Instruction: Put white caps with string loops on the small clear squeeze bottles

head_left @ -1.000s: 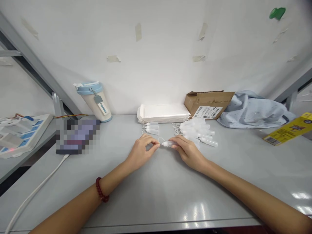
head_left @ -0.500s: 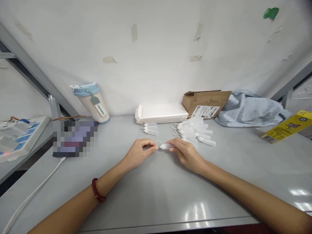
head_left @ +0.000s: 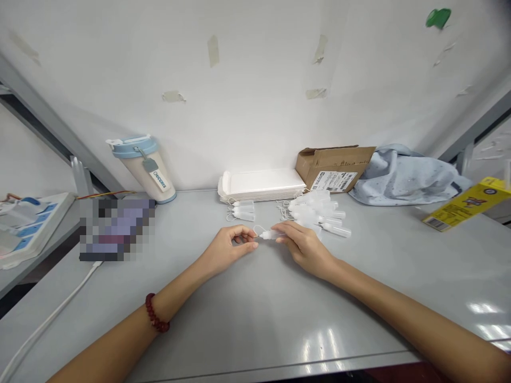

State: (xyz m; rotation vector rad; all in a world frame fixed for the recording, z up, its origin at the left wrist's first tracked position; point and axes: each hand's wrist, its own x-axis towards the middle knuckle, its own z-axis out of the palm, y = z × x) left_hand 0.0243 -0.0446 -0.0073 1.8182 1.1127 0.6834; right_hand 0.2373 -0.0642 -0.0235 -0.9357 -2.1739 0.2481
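My right hand is closed on a small translucent squeeze bottle, thumb and fingers gripping its body. The bottle lies on its side, its thin tip pointing left and a white loop on its neck. At that tip, my left hand has its thumb and index finger slightly apart, holding nothing that I can see. Behind my right hand is a pile of similar bottles. Two more bottles lie side by side behind the gap between my hands.
A stack of white trays and an open cardboard box stand against the wall. A tumbler, a blurred phone and a power strip are at left. Pale cloth and a yellow box are at right.
The thumb and index finger of my left hand have parted at the bottle's tip. My right hand still grips the bottle. The whole view has shifted slightly.
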